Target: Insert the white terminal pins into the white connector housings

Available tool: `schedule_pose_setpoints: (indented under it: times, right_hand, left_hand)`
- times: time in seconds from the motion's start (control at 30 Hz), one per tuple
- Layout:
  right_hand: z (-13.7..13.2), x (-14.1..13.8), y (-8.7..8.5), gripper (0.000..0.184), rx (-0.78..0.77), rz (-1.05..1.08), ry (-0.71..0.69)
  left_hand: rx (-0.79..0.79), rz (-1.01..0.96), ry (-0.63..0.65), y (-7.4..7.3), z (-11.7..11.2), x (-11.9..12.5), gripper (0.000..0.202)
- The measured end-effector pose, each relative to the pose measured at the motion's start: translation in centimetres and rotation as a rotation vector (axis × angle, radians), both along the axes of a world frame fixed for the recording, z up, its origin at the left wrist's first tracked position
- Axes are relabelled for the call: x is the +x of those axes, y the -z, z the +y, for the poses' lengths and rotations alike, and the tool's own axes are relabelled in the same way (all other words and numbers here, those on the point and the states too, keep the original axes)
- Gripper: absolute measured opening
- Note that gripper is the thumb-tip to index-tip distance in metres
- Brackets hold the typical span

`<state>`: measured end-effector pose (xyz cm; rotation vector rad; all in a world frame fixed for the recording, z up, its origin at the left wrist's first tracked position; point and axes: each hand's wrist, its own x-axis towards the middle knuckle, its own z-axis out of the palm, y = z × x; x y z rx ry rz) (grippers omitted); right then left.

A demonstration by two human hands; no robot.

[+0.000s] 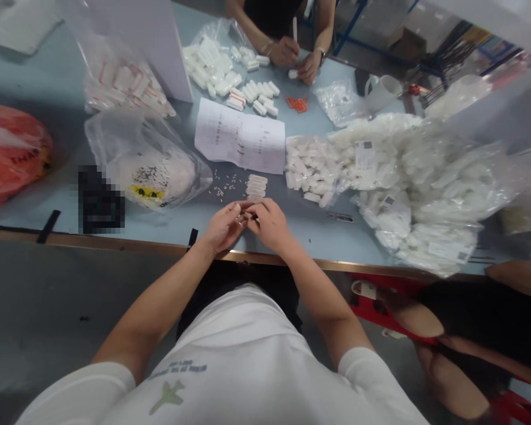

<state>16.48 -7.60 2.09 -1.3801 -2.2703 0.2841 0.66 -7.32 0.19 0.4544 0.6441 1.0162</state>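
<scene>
My left hand (pixel 225 229) is at the table's front edge, palm turned up and fingers curled. Whatever it holds is too small to make out. Against its fingertips my right hand (pixel 269 225) is closed in a pinch, with a small dark piece (pixel 254 217) showing between the fingers; its kind is unclear. Just beyond my hands lies a short stack of white plastic pieces (pixel 257 185). Tiny white bits (pixel 223 184) are scattered to its left. Farther back is a printed paper sheet (pixel 240 134).
Bags of white parts (pixel 313 168) crowd the right side, near tweezers (pixel 340 217). A clear bag (pixel 152 174) and a red bag (pixel 12 154) lie left. Across the table, a co-worker's hands (pixel 296 59) handle a white piece. Another person (pixel 482 324) sits at right.
</scene>
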Motion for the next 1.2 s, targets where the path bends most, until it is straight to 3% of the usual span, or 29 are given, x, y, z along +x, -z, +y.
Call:
schedule_pose_setpoints:
  times: [0.27,0.93,1.1,1.2]
  right_hand:
    - [-0.5,0.6,0.0,0.021,0.012,0.192,0.046]
    - [-0.5,1.2,-0.1,0.022,-0.003,0.204,-0.032]
    - [-0.4,3.0,-0.4,0.026,0.044,0.17,0.003]
    - [-0.4,4.2,-0.2,0.026,0.045,0.043,-0.006]
  left_hand:
    - [0.017,0.102,0.045,0.2,-0.1,-0.2,0.026]
    - [0.024,0.19,0.087,0.0,-0.1,0.1,0.034]
    - [0.002,0.204,0.047,0.1,0.0,0.2,0.035]
    - [-0.015,0.203,0.026,0.1,0.1,0.2,0.035]
